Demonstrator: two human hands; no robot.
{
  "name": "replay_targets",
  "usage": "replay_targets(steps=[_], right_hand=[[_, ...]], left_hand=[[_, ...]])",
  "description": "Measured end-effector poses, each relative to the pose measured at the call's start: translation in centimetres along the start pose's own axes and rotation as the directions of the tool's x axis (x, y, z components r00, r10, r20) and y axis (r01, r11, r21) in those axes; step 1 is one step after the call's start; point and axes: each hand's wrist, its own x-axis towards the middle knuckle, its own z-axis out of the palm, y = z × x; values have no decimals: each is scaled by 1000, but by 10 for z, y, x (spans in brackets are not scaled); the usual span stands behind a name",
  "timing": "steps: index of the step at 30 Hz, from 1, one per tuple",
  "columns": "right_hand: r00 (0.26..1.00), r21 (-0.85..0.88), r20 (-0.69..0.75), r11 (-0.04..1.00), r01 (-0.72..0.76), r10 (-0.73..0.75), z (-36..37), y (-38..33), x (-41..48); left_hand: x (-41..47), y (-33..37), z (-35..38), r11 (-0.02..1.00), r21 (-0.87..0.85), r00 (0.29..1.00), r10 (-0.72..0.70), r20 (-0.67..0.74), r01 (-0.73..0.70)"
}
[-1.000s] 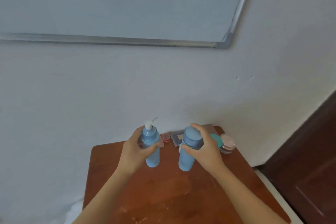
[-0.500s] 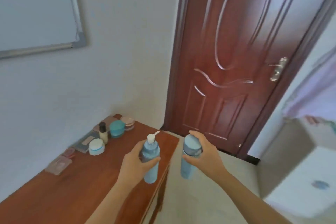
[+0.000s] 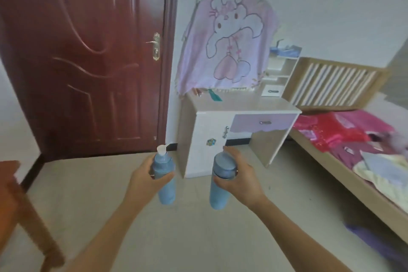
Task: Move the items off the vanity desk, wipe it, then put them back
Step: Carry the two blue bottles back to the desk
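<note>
Ahead of me the white vanity's tabletop (image 3: 254,106) carries little. A teal item (image 3: 215,95) lies near its back edge. Some small pinkish things (image 3: 197,91), too blurred to name, sit just left of it. A white shelf unit (image 3: 279,73) stands at the back right with blue stuff (image 3: 284,49) on top. The vanity stands on the pale tiled floor (image 3: 198,238), as does the brown wooden table (image 3: 8,174) at my left. At my right the bed (image 3: 375,202) bears heaped red and pink bedding (image 3: 344,130) and a pale yellow cloth (image 3: 375,174). Something purple (image 3: 371,236) lies on the floor beside it.
</note>
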Motion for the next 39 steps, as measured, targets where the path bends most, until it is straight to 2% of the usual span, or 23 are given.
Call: replay_targets(steps=[5, 10, 21, 27, 33, 39], right_hand=[[992, -48, -85, 994, -98, 94, -77, 55, -26], [975, -42, -174, 988, -150, 141, -115, 96, -14], [950, -51, -240, 975, -218, 200, -182, 174, 112], [908, -26, -337, 961, -274, 250, -214, 219, 181], [883, -13, -309, 927, -374, 352, -235, 283, 226], [913, 5, -291, 954, -299, 288, -280, 341, 304]], left_hand=[[2, 20, 108, 998, -58, 989, 13, 147, -4], [31, 38, 167, 995, -85, 970, 66, 236, -48], [190, 39, 268, 995, -79, 950, 76, 302, -55], [275, 39, 322, 992, -109, 942, 99, 319, -68], [326, 18, 375, 999, -47, 930, 42, 364, -27], [400, 22, 441, 998, 26, 944, 48, 328, -59]])
